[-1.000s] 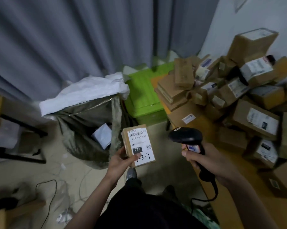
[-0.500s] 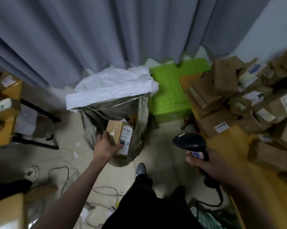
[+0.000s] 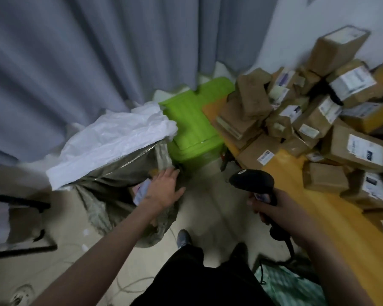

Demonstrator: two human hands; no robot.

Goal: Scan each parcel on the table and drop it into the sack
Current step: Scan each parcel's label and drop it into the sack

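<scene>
The sack (image 3: 111, 149) stands on the floor at left centre, its white rim folded out over a grey-green body. My left hand (image 3: 164, 191) hovers over the sack's mouth with fingers spread and nothing in it. Just beneath the hand a small brown parcel with a white label (image 3: 141, 192) lies inside the sack, blurred. My right hand (image 3: 272, 208) grips the handle of a black barcode scanner (image 3: 252, 181), which points left, towards the sack. A heap of cardboard parcels (image 3: 318, 120) covers the yellow table (image 3: 296, 184) at right.
A bright green plastic crate (image 3: 192, 127) sits on the floor between sack and table. Grey curtains hang behind. A black-framed rack (image 3: 20, 217) stands at far left. Cables trail over the floor, and the scanner's cord drops beside my legs. A green-patterned bag (image 3: 292, 286) lies at bottom right.
My left hand carried the labelled parcel left and down to the sack's mouth, then let it go; the hand is now spread over the sack. The scanner hand barely moved.
</scene>
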